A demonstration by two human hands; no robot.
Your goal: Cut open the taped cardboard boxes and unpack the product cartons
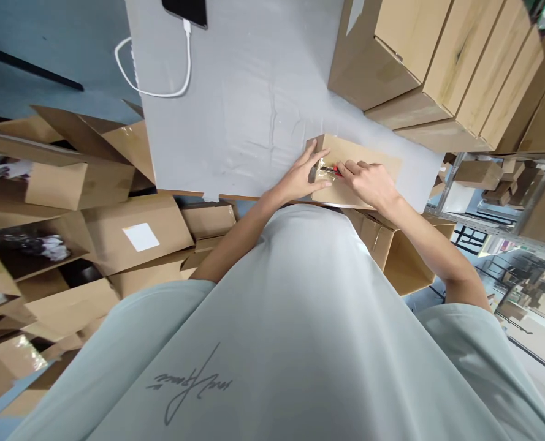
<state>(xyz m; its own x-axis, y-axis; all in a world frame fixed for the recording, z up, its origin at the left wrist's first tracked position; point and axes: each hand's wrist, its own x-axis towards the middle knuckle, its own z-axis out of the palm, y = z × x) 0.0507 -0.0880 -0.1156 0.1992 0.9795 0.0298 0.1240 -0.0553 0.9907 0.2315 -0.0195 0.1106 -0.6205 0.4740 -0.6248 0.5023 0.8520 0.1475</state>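
Note:
A small brown cardboard box (368, 158) lies at the near edge of the grey-covered table, with shiny clear tape on its left end. My left hand (302, 174) rests on that end, thumb and fingers spread around the taped part. My right hand (364, 182) is closed on a small red tool (331, 170), whose dark front part points left at the tape. The fingers partly hide the tool, so its exact kind is hard to tell.
Large cardboard boxes (396, 73) stand in a row at the table's back right. A phone (187, 11) with a white cable (189, 61) lies at the back left. Open cartons (134, 233) crowd the floor at left; another open carton (407, 260) sits below the right forearm.

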